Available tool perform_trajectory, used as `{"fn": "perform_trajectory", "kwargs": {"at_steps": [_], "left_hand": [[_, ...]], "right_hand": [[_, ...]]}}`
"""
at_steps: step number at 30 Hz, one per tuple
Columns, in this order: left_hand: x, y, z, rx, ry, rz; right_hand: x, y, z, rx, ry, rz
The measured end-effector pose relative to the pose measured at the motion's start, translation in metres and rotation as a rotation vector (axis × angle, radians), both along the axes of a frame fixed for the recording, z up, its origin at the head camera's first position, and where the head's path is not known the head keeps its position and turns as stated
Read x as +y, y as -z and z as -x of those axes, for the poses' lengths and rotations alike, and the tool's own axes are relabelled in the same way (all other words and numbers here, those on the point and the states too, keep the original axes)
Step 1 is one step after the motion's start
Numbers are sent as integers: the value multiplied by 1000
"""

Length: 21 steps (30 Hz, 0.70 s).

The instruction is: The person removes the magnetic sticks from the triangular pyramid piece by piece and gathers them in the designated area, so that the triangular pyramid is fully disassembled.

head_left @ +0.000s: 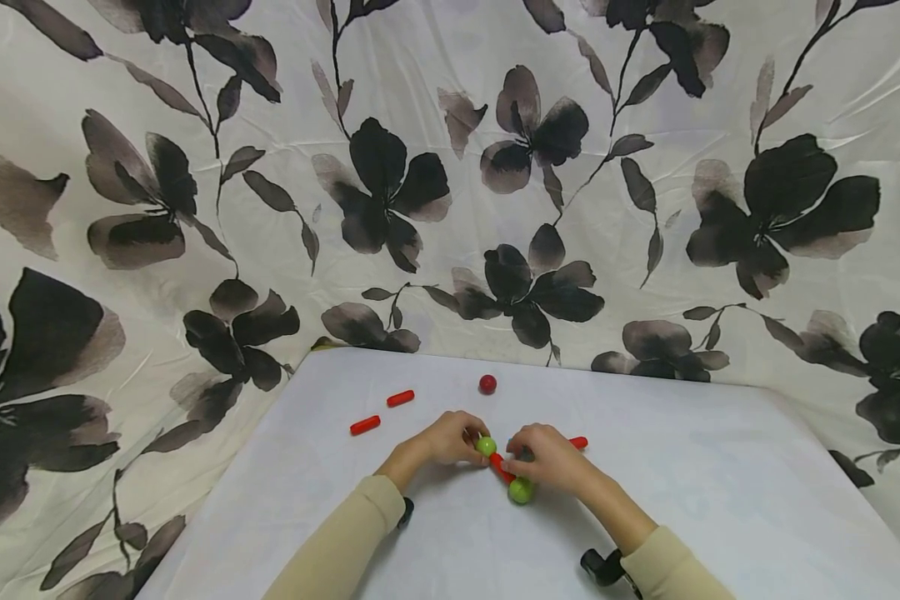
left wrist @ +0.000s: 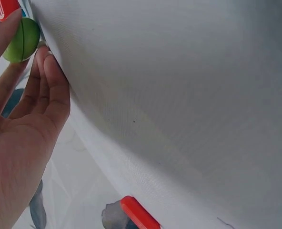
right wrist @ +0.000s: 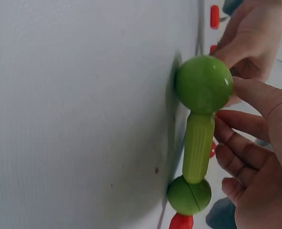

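Note:
A chain of toy balls and rods lies on the white table between the hands. My left hand [head_left: 453,439] pinches a small green ball [head_left: 486,446] between thumb and fingers. From that ball a red rod [head_left: 502,468] slants down to a second green ball [head_left: 521,490]. My right hand [right wrist: 262,138] holds the chain at this second ball, thumb at its side and fingertips where a ribbed yellow-green rod [right wrist: 198,148] meets it. Beyond that rod come another green ball [right wrist: 189,195] and a red rod [right wrist: 181,221]; in the head view, the right hand hides this stretch.
Two loose red rods, a farther one [head_left: 401,398] and a nearer one [head_left: 365,425], lie left of the hands. A red ball [head_left: 487,384] sits near the far edge of the white table [head_left: 720,483]. Flowered cloth [head_left: 390,200] hangs behind.

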State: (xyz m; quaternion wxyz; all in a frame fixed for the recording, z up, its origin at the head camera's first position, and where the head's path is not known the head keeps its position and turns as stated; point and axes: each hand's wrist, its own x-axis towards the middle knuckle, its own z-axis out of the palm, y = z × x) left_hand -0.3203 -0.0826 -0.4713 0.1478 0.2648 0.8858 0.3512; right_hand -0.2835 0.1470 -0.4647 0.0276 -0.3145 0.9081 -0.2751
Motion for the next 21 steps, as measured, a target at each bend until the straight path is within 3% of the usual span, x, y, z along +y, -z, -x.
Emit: {"fn": "perform_trajectory", "kwargs": {"at_steps": [7, 21], "left_hand": [[2, 0, 1, -3, -8, 17], [0, 4, 5, -4, 21, 7]], "right_hand": [[-9, 2, -4, 29, -19, -47], [-14, 9, -7, -68, 31, -26]]}}
